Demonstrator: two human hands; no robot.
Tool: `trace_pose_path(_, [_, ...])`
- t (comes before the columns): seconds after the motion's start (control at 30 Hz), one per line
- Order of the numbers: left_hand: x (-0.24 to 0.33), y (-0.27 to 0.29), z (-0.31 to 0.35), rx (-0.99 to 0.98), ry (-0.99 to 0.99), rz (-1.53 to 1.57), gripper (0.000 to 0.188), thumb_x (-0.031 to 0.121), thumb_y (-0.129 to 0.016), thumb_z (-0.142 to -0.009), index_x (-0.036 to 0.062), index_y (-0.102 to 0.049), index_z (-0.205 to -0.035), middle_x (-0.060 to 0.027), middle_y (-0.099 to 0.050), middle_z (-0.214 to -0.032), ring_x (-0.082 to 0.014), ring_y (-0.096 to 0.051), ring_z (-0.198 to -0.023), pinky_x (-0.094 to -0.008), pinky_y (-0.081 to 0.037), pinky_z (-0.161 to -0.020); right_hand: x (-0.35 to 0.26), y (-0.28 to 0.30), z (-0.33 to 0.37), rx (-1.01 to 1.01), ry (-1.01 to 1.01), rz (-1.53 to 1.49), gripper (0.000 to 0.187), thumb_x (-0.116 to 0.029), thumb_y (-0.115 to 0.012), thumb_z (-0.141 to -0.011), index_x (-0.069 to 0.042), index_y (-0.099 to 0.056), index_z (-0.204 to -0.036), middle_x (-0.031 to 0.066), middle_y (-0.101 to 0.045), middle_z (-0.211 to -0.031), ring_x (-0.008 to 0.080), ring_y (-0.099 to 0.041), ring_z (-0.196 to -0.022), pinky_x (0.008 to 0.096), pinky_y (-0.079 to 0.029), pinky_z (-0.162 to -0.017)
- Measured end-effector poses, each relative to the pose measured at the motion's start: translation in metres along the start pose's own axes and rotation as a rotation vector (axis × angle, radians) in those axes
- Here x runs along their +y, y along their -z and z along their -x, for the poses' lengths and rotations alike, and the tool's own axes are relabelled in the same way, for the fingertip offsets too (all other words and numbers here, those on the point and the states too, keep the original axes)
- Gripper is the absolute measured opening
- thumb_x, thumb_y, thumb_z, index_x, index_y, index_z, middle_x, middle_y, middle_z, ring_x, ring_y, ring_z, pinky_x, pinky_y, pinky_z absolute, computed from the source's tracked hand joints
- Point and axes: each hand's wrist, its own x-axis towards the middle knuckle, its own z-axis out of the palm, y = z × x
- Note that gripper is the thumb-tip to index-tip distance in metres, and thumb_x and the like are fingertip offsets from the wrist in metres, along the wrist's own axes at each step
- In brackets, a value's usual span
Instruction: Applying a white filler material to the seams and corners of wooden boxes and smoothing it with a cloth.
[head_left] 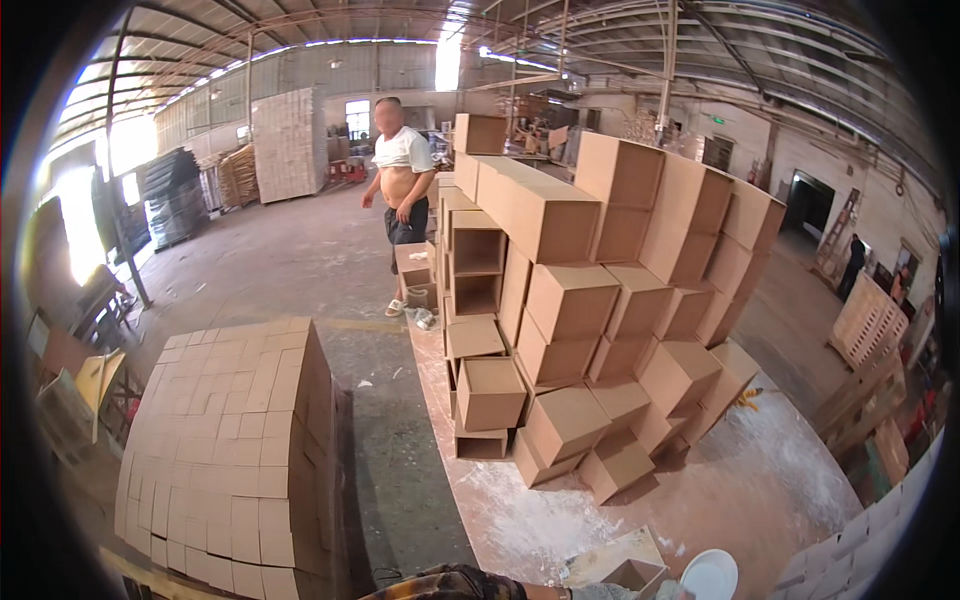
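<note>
The head view catches the left hand (598,592), in a grey glove, at the bottom rim, touching or just beside a small open carton (634,574); how far its fingers are bent, and whether they grip, I cannot tell. Of the right hand at most a sliver shows, its state unreadable. The carton is toward the near edge of the pinkish floor patch (790,455), left of a white round dish (710,577). It looks like plain cardboard: probably light, fairly stiff, dry rather than slippery, liable to crush at the rim, so best held by opposite side walls. Beyond stand stacked boxes (572,300).
</note>
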Motion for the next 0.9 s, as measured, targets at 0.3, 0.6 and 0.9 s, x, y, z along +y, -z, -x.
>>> trace_pose_path(0.3, [-0.012, -0.001, 0.025, 0.019, 0.059, -0.165, 0.05, 0.039, -0.063, -0.08, 0.0086, -0.057, -0.119, -0.01, -0.063, -0.106, -0.0243, -0.059, -0.095, -0.0318, -0.046, -0.084, -0.044, 0.029, 0.045, -0.176, -0.163, 0.148, 0.048, -0.037, -0.058, -0.087, -0.001, -0.055, -0.119, 0.0193, -0.061, -0.109, 0.0351, -0.056, -0.106, 0.0415, -0.046, -0.088])
trace_pose_path(0.6, [0.007, 0.021, 0.029, -0.194, 0.308, 0.351, 0.048, 0.043, -0.067, -0.074, 0.0127, -0.062, -0.11, -0.0125, -0.065, -0.095, -0.0303, -0.061, -0.09, -0.0369, -0.047, -0.08, -0.007, -0.001, 0.047, 0.001, -0.079, -0.032, 0.028, -0.014, -0.057, -0.073, -0.006, -0.061, -0.1, 0.0192, -0.058, -0.103, 0.0404, -0.054, -0.096, 0.0475, -0.045, -0.082])
trace_pose_path(0.9, [-0.01, 0.007, 0.026, 0.072, 0.033, -0.379, 0.046, 0.042, -0.067, -0.073, 0.0075, -0.061, -0.103, -0.0173, -0.064, -0.096, -0.0357, -0.061, -0.088, -0.0408, -0.048, -0.077, -0.014, -0.004, 0.014, 0.058, -0.078, -0.015, 0.019, -0.015, -0.055, -0.08, -0.004, -0.06, -0.095, 0.02, -0.059, -0.092, 0.0392, -0.057, -0.086, 0.0448, -0.045, -0.075])
